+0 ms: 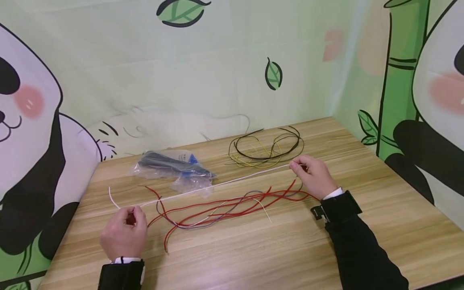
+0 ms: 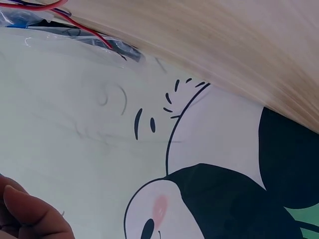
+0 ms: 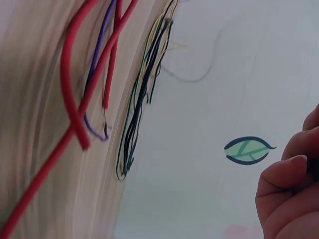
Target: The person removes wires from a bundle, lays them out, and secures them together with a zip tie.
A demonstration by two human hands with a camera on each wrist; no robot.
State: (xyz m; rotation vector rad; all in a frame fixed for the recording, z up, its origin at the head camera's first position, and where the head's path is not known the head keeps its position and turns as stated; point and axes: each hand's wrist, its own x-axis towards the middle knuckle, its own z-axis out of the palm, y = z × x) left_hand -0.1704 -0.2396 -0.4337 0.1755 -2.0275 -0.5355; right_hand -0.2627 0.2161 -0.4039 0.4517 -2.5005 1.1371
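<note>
A white wire (image 1: pixel 232 181) is stretched in a nearly straight line between my two hands in the head view. My left hand (image 1: pixel 125 231) pinches it near its left end, and a short tail curves up past the fingers. At the other end my right hand (image 1: pixel 314 175) pinches it between thumb and forefinger. Below the stretched wire, several red wires (image 1: pixel 217 205) lie loosely across the table with a blue-purple wire (image 1: pixel 195 227) and a thin white one (image 1: pixel 266 211) among them. In the wrist views the left hand (image 2: pixel 30 214) and right hand (image 3: pixel 294 184) show only at the edges.
Behind the wire lies a clear plastic bag (image 1: pixel 174 165) with dark contents. Black and yellow wires (image 1: pixel 266 149) sit coiled loosely at the back of the wooden table (image 1: pixel 253 257). A printed cloth backdrop (image 1: pixel 217 80) rises along the back and sides.
</note>
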